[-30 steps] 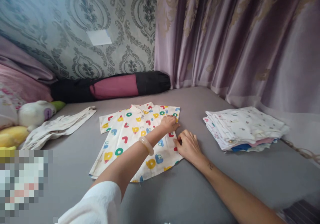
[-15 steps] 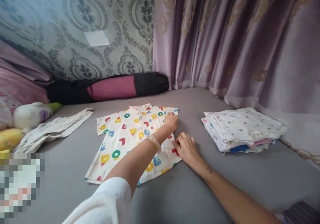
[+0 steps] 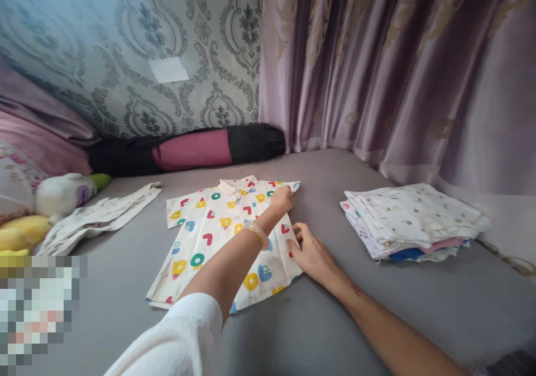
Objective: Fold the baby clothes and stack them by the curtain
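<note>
A white short-sleeved shirt [image 3: 228, 236] with a collar and red, yellow, green and blue letter-like prints lies spread on the grey sheet. My left hand [image 3: 283, 198], with a pale bangle on the wrist, reaches across it. Its fingers are closed on the shirt at the base of the right-hand sleeve, whose tip sticks out beyond them. Lower down, my right hand [image 3: 313, 254] has thumb and fingers bent round the shirt's right side edge, pinching the cloth. The fingertips of the left hand are partly hidden.
On the right stands a stack of folded clothes [image 3: 412, 219]. Pale folded trousers [image 3: 100, 217] lie at the left beside plush toys [image 3: 62, 194]. A long black and pink bolster [image 3: 192, 150] rests along the wall; purple curtains [image 3: 335, 63] hang behind.
The view has shifted slightly, moving the scene a little right. My left hand has turned a bit at the sleeve, and the right hand's fingers have drawn in around the shirt's side edge.
</note>
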Motion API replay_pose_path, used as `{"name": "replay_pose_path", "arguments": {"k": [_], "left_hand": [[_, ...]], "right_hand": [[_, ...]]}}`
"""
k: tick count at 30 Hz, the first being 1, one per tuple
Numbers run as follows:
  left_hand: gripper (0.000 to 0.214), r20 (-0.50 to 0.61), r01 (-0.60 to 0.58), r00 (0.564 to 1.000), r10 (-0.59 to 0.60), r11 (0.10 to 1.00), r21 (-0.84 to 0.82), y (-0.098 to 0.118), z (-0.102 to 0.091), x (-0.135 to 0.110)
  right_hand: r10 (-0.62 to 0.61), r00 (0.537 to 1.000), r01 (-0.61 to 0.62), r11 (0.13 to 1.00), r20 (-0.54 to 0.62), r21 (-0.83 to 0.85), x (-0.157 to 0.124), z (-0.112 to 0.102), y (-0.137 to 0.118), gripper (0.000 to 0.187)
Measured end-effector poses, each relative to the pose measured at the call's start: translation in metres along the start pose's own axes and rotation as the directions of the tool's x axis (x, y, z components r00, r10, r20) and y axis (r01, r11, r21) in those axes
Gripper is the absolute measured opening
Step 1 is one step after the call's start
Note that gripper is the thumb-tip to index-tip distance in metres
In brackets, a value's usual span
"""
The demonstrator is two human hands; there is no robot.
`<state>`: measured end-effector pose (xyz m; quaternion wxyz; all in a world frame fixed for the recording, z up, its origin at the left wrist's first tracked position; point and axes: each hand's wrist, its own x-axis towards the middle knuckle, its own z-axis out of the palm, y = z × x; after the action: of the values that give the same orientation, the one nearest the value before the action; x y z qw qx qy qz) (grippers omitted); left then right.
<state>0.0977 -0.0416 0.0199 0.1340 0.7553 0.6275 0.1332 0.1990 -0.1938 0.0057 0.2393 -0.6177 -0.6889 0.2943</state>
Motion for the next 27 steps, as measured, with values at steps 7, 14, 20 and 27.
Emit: {"name": "replay_pose_path", "arguments": {"k": [7, 14, 20, 27], "left_hand": [[0.015, 0.001, 0.164, 0.983, -0.185, 0.869, -0.468, -0.036, -0.022, 0.003], [0.010, 0.060, 0.208, 0.972, -0.228, 0.710, -0.673, -0.066, -0.039, -0.009], [0.012, -0.011, 0.153, 0.979, -0.204, 0.768, -0.622, -0.086, -0.048, -0.024], [0.021, -0.131, 0.088, 0.975, -0.180, 0.853, -0.514, -0.102, -0.053, -0.039]], "right_hand": [[-0.081, 0.997, 0.081, 0.997, -0.014, 0.004, -0.004, 0.003, -0.001, 0.055], [-0.131, 0.991, 0.133, 0.987, -0.035, 0.093, -0.004, 0.009, 0.001, 0.065], [-0.244, 0.968, 0.252, 0.952, -0.063, 0.174, -0.004, 0.015, 0.007, 0.067], [-0.310, 0.949, 0.315, 0.931, -0.057, 0.186, -0.005, 0.018, 0.008, 0.069]]}}
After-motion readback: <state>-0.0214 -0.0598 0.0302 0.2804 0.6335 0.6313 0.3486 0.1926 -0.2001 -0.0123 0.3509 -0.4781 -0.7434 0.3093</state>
